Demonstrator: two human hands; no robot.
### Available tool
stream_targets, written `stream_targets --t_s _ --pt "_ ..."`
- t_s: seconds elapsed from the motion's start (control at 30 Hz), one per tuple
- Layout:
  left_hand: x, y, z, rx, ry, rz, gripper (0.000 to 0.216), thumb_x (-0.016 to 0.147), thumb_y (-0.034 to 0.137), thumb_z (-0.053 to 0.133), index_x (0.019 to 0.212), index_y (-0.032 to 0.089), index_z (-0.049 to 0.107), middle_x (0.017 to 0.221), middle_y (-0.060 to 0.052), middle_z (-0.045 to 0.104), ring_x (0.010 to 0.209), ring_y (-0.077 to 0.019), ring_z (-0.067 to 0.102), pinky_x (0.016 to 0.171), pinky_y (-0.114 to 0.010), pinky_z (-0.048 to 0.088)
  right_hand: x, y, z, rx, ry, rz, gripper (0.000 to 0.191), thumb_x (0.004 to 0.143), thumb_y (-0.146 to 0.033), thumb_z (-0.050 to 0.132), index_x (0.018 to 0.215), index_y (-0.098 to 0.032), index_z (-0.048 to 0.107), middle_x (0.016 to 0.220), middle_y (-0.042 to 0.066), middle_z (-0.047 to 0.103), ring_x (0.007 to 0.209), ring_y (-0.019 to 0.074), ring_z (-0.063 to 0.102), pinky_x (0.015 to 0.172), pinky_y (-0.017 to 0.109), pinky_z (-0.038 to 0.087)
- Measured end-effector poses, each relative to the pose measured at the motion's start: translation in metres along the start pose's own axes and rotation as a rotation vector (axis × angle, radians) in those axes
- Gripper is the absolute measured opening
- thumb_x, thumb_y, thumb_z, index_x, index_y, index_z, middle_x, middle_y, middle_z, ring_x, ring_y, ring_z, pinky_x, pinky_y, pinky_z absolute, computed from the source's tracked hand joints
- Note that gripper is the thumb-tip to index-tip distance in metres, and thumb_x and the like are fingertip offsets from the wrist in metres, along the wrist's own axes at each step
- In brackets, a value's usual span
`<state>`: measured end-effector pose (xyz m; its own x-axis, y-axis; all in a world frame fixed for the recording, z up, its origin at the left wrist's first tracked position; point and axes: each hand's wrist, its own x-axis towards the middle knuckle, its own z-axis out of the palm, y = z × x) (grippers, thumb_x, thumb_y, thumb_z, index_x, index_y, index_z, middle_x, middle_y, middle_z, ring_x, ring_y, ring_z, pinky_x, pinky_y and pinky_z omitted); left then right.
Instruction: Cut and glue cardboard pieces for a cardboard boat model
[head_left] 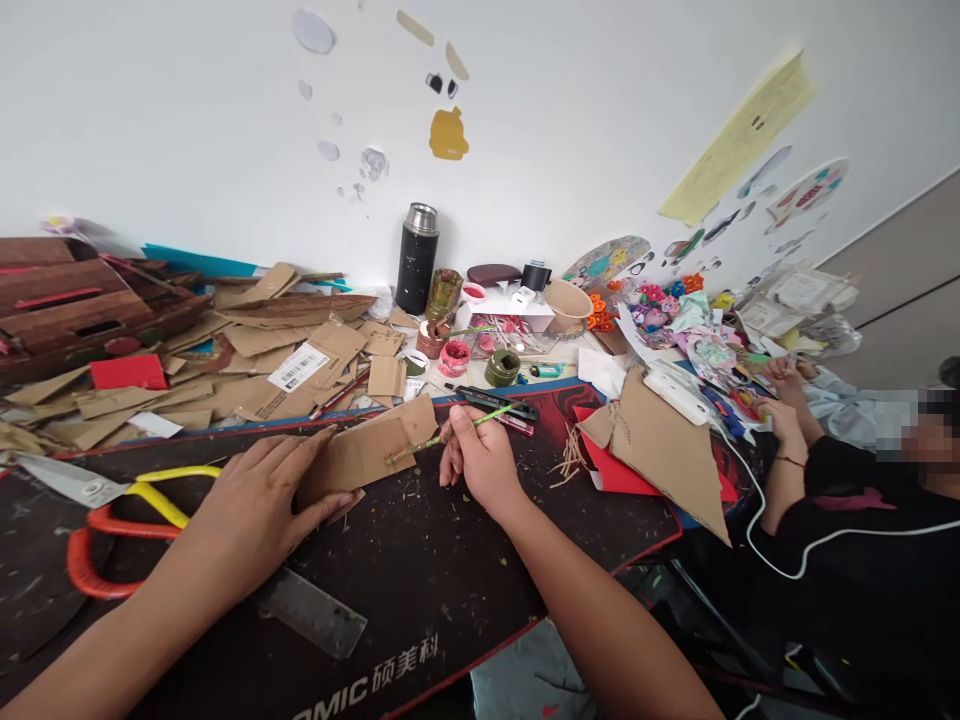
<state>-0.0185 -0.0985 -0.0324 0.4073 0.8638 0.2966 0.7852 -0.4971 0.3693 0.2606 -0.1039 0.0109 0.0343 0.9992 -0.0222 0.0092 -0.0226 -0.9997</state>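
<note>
A piece of brown cardboard (375, 440) is gripped at its left end by my left hand (274, 480), thumb in front and fingers behind. My right hand (480, 455) pinches a thin green paintbrush (491, 413), whose tip touches the cardboard near its right end. Just beyond the right hand lie a black utility knife (499, 402) and an open jar of dark green paint (502, 367). Scissors (127, 500) with yellow and orange handles rest beside my left forearm. Partly under that forearm is a clear ruler (315, 610).
Cardboard scraps (262, 350) pile up at the back left beside a brown model boat (75, 300). A black flask (418, 260) stands by the wall near a jar of pink paint (454, 357). At right, a cardboard sheet (667, 440) lies near a white cable (757, 500) and another person's arm (787, 460).
</note>
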Motion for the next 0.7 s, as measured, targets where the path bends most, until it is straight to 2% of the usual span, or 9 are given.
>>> stream_targets --t_s 0.3,0.53,0.7 --pt "0.001 0.0 0.001 0.017 0.002 0.005 0.093 0.093 0.088 0.041 0.152 0.018 0.06 0.135 -0.022 0.074 0.128 -0.0445 0.066 0.112 -0.06 0.049 0.006 -0.003 0.004 0.014 0.015 -0.003 0.058 0.093 -0.079 0.059 0.08 -0.023 0.057 0.046 -0.008 0.051 0.037 0.0134 0.06 0.035 0.019 0.037" --pt "0.001 0.001 -0.001 -0.005 -0.019 -0.006 0.091 0.094 0.086 0.043 0.151 0.016 0.061 0.135 -0.023 0.074 0.128 -0.0462 0.066 0.109 -0.061 0.05 0.0 0.001 -0.007 0.01 0.001 0.018 0.061 0.092 -0.082 0.059 0.077 -0.023 0.057 0.04 -0.011 0.041 0.033 0.014 0.057 0.032 0.019 0.035" --pt "0.001 0.001 -0.001 0.002 -0.018 0.001 0.091 0.094 0.086 0.042 0.152 0.018 0.059 0.135 -0.022 0.074 0.129 -0.0461 0.065 0.11 -0.062 0.05 0.003 -0.001 -0.005 0.025 0.012 0.013 0.06 0.092 -0.081 0.061 0.079 -0.023 0.057 0.044 -0.009 0.048 0.035 0.0136 0.059 0.033 0.019 0.036"
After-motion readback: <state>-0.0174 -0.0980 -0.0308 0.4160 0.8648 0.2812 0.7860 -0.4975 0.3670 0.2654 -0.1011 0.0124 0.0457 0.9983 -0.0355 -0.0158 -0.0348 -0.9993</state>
